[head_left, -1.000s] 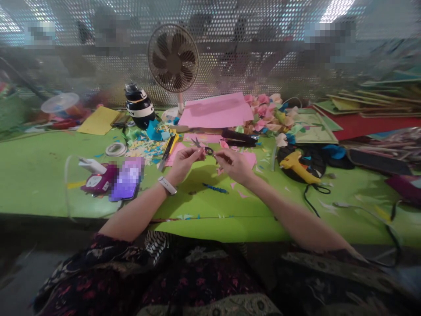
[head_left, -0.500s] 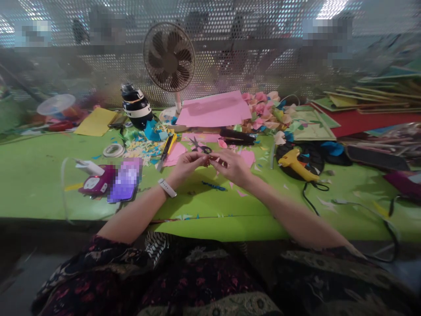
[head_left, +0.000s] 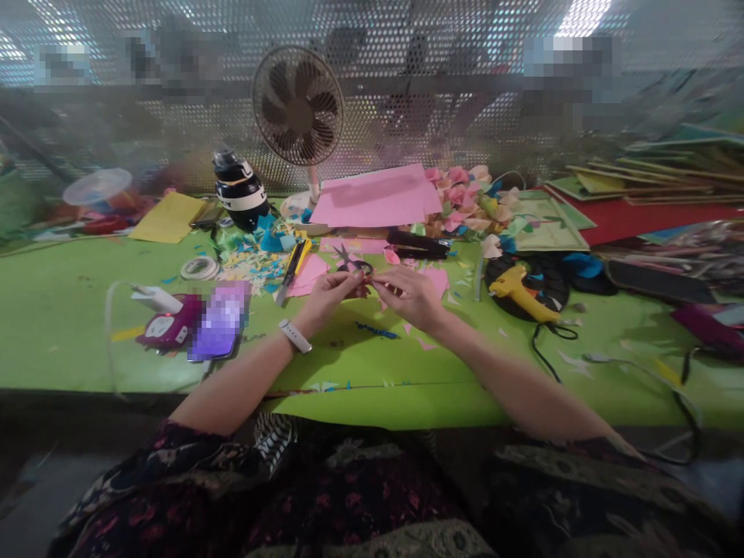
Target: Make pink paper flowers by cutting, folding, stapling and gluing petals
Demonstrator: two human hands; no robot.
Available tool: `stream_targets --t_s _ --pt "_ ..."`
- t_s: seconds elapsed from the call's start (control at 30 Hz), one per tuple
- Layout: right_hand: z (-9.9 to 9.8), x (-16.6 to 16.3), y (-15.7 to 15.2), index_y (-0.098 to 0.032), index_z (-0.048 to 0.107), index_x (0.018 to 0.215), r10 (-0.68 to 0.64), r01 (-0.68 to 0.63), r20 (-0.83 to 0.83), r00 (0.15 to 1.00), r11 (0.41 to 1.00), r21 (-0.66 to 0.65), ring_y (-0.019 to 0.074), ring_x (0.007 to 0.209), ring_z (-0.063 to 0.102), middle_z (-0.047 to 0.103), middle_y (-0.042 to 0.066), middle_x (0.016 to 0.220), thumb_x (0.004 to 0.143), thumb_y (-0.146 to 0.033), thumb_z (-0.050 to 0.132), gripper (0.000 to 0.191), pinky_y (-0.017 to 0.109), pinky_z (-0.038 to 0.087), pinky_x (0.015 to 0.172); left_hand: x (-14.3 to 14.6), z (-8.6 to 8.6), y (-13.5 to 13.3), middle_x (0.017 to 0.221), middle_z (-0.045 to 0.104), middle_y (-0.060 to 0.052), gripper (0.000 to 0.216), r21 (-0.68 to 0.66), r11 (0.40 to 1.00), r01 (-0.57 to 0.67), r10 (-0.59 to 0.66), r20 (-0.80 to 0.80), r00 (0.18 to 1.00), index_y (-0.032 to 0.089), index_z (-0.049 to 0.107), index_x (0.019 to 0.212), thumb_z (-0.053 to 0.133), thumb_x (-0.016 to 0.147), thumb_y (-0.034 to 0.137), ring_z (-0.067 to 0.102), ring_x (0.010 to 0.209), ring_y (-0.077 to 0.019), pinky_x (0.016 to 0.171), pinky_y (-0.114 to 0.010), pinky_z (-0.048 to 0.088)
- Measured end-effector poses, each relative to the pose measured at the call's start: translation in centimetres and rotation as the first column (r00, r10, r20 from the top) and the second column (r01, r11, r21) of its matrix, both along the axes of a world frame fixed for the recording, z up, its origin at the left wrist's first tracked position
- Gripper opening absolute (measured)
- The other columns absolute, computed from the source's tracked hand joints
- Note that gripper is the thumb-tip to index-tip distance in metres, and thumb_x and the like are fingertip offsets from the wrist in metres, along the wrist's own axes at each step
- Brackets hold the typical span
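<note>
Both hands near centre, over the green tabletop (head_left: 372, 364). Left hand (head_left: 332, 294) comes in from 8 o'clock, right hand (head_left: 414, 296) from 4 — each in a close thumb-and-finger pinch, tips meeting on one small piece (head_left: 368, 281). (Fingers hide most of it; material and shape I can't tell.) Scissors (head_left: 352, 263) lie just beyond the tips, toward 11 o'clock; the blue strip (head_left: 377, 331) is at 6, the yellow glue gun (head_left: 523, 293) at 3.

For good handling: one hand should anchor, the other make small adjustments — light pressure, since anything this small could crease or slip. Best keep knuckles clear of the scissors and tilt the fingers so the contact point shows.
</note>
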State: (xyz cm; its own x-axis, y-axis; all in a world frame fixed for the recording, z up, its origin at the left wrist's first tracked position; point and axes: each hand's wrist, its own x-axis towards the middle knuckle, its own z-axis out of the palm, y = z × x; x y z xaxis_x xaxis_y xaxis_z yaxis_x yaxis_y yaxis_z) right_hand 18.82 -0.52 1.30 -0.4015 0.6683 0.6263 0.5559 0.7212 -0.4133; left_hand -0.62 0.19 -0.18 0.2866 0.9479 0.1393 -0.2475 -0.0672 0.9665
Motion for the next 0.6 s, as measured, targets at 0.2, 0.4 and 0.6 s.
stream_targets --t_s 0.2,0.4,0.6 --pt "-0.1 0.0 0.2 -0.022 0.077 0.098 0.007 -0.008 -0.055 0.998 1.0 -0.029 0.0166 0.066 0.063 0.075 0.007 0.089 0.096 -0.032 0.054 0.025 0.033 0.054 0.064 -0.2 0.5 0.0 0.086 0.074 -0.004 0.031 0.049 0.999 0.005 -0.006 0.022 1.0 0.022 0.076 0.099 0.082 0.073 0.038 0.066 0.075 -0.0132 0.079 -0.03 0.055" --pt "-1.6 0.9 1.9 -0.023 0.079 0.095 -0.069 0.068 -0.003 0.998 0.994 -0.084 0.0191 0.075 0.065 0.075 0.006 0.086 0.091 -0.029 0.062 0.018 0.033 0.052 0.069 -0.5 0.1 0.3 0.079 0.071 -0.003 0.034 0.168 0.983 -0.077 0.095 -0.104 0.99 0.019 0.074 0.107 0.08 0.074 0.024 0.063 0.071 -0.0119 0.07 -0.026 0.052" --pt "-2.7 1.1 2.9 -0.025 0.081 0.087 -0.203 0.237 0.181 0.962 0.952 -0.194 0.0177 0.078 0.063 0.072 0.006 0.087 0.087 -0.023 0.068 0.013 0.03 0.049 0.066 -0.7 -0.5 1.0 0.079 0.071 -0.003 0.032 0.139 0.976 -0.167 0.187 -0.146 0.971 0.015 0.075 0.103 0.078 0.072 0.025 0.064 0.071 -0.012 0.068 -0.024 0.051"
